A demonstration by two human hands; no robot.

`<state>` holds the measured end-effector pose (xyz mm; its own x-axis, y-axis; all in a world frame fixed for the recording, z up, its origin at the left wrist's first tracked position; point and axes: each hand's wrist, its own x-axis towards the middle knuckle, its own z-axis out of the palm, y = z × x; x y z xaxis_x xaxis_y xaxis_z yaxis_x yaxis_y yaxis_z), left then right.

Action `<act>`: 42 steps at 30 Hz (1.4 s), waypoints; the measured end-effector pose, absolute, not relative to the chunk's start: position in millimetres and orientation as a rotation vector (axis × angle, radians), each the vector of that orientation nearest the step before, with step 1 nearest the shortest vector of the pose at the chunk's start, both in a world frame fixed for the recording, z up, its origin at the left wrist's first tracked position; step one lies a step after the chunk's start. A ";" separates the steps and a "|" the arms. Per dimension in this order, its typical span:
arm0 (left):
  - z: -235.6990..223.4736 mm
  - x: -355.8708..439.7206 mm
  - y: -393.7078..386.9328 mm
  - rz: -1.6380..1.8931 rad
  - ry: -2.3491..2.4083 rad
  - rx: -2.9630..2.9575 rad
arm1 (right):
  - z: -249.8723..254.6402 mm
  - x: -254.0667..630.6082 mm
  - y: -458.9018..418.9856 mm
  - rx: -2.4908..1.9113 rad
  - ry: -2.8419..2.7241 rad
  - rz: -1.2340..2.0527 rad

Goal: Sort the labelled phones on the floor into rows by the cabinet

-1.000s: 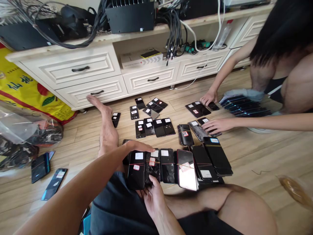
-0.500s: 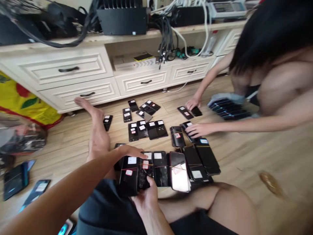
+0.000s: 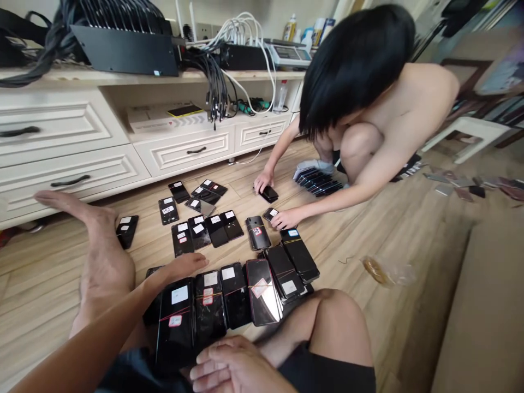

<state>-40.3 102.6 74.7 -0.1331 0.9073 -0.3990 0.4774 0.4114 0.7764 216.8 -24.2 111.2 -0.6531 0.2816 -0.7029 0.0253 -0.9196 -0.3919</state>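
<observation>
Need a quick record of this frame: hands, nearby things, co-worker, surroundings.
left hand: open, reaching over the top of a black smartphone with white label
right hand: fingers curled, below the phones, nothing visibly held
nearby: row of rubber-banded black smartphones
co-worker: one hand on a small black phone, other hand beside a dark phone
surroundings: cream-white wooden drawer cabinet, black metal box, bundled black cables, light wood-plank floor
</observation>
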 end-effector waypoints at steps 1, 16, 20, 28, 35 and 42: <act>73.8 -35.2 112.0 0.577 1.738 1.236 | 129.0 229.9 -1.6 -1.136 -0.780 2.555; 64.5 54.2 138.1 0.887 1.581 1.015 | 53.6 212.4 257.7 -2.161 -1.621 1.162; 65.6 44.0 128.8 0.980 1.590 0.746 | 66.6 239.4 268.2 -1.932 -1.490 1.531; 124.6 82.4 127.8 1.267 1.010 0.401 | 123.8 275.1 188.9 -0.980 -0.960 2.174; 144.5 117.8 91.1 1.427 0.910 0.303 | 131.9 259.7 107.2 -0.880 -0.501 2.105; 156.4 115.1 50.6 1.506 0.831 0.387 | 133.1 263.9 70.3 -0.819 -0.753 2.043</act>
